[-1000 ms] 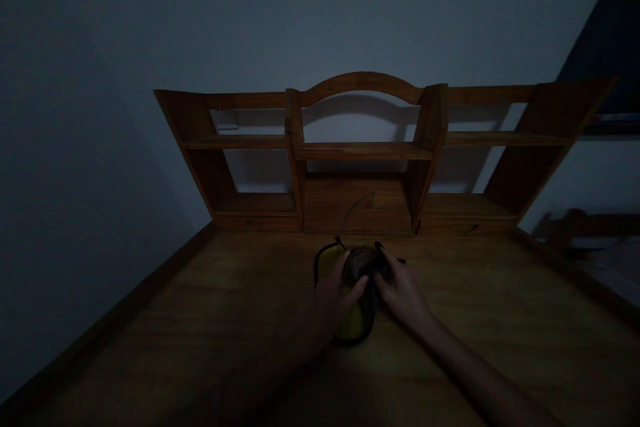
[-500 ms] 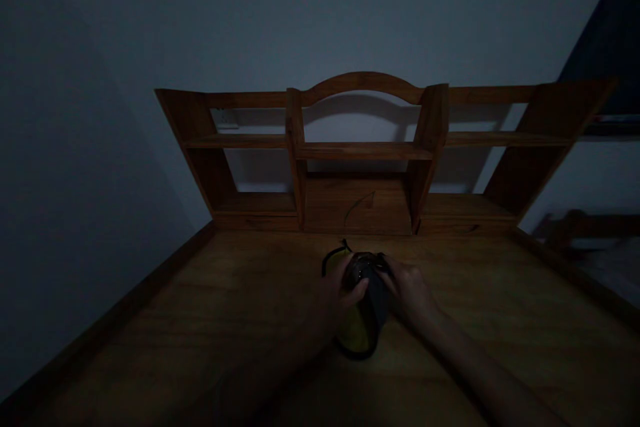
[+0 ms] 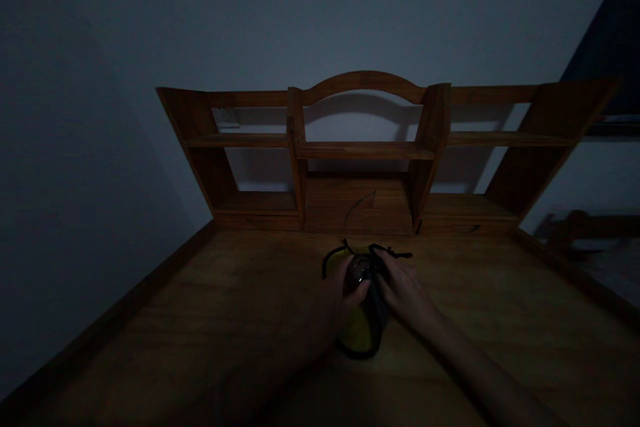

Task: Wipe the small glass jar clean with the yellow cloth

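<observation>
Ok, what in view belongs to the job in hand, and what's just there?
In the job:
- dark shiny object, in the left hand; too dim to identify
- yellow pouch, black-trimmed; right hand at its edge

Just there:
- desk
- shelf
- outlet

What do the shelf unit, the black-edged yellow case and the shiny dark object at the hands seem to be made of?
The shelf unit looks like smooth wood: brown boards with faint grain. The yellow case is perhaps fabric, matte, with curved dark edging. The dark object is glossy, with small bright glints; glass, metal or plastic, the dim light leaves open.
</observation>
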Demonstrator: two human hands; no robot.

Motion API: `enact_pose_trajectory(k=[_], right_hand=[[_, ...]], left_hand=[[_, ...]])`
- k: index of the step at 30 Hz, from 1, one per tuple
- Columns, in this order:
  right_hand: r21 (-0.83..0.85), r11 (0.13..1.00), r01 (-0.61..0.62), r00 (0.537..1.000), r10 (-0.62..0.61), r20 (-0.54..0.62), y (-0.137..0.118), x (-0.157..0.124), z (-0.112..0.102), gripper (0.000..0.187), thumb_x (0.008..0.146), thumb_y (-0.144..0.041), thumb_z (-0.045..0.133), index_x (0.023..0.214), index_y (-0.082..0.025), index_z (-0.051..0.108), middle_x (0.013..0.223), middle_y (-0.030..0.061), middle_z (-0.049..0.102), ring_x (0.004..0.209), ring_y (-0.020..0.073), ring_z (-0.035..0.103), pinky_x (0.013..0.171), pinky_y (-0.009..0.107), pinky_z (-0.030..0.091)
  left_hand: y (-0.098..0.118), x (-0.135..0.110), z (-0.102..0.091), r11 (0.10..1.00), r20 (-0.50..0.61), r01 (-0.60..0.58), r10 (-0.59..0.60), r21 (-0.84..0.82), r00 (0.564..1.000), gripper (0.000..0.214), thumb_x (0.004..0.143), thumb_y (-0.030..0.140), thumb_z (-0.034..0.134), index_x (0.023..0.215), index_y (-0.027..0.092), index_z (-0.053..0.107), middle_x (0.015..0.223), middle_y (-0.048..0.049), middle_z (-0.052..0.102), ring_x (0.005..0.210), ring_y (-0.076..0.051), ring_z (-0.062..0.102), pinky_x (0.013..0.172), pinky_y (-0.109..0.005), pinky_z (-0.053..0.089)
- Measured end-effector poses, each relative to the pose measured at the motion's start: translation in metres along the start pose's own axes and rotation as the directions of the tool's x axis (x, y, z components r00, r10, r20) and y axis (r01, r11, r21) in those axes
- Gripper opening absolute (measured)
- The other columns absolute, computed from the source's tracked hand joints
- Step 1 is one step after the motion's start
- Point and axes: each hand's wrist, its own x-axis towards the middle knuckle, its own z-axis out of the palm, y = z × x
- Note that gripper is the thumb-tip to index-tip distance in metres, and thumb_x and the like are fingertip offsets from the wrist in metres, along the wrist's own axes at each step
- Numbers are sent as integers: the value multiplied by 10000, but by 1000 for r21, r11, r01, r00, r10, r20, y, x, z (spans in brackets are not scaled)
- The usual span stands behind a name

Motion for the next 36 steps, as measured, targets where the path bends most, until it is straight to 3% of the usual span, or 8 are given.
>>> enact_pose_trajectory(k=[8, 17, 21, 26, 32, 36], right_hand=[[-2, 997, 73, 997, -73, -8, 1, -3, -3, 478, 866, -77, 425, 1328, -194, 454, 1258, 78, 575, 1106, 177, 581, 956, 329, 477], [-163, 969, 187, 982, -186, 22, 16, -6, 4, 421, 856, -77, 461, 1273, -131, 489, 1144, 143, 638, 956, 232, 659, 814, 338, 547], [-170, 960, 223, 975, -218, 48, 14, -5, 5, 489, 827, -54, 444, 1312, -116, 433, 1168, 148, 618, 1010, 233, 635, 845, 340, 538], [-116, 963, 241, 969, -232, 89, 1, -2, -1, 515, 808, -50, 439, 1309, -171, 432, 1240, 110, 568, 1112, 216, 573, 901, 341, 515], [-123, 970, 211, 976, -202, 75, 1, -6, 0, 438, 868, -83, 422, 1297, -170, 450, 1237, 119, 571, 1088, 236, 586, 874, 386, 530], [-41, 996, 79, 997, -80, -5, 3, -7, 4, 382, 892, -137, 433, 1272, -151, 470, 1182, 129, 602, 1038, 237, 610, 861, 376, 527]], left_hand=[[-3, 2, 0, 1000, 25, 26, -26, 14, 999, 464, 863, 399, 535, 1293, 239, 465, 1212, -54, 599, 1095, -222, 577, 957, -361, 448], [12, 0, -10, 990, 30, 117, -120, 73, 992, 388, 901, 432, 458, 1237, 258, 542, 1117, -32, 653, 1006, -208, 620, 905, -342, 473], [9, 1, -10, 994, 29, 100, -101, 50, 994, 410, 890, 465, 467, 1230, 251, 550, 1093, -36, 659, 974, -204, 626, 872, -330, 486], [3, 1, -7, 995, 53, 81, -84, 66, 995, 418, 851, 471, 524, 1184, 223, 574, 1025, -40, 675, 907, -202, 639, 837, -321, 500], [5, 1, -7, 997, 29, 62, -64, 45, 998, 399, 874, 486, 496, 1177, 240, 578, 1063, -43, 666, 958, -213, 629, 873, -345, 487], [5, 3, -6, 1000, 2, 29, -29, -6, 1000, 395, 880, 426, 514, 1230, 245, 535, 1127, -41, 642, 1008, -199, 616, 900, -336, 483]])
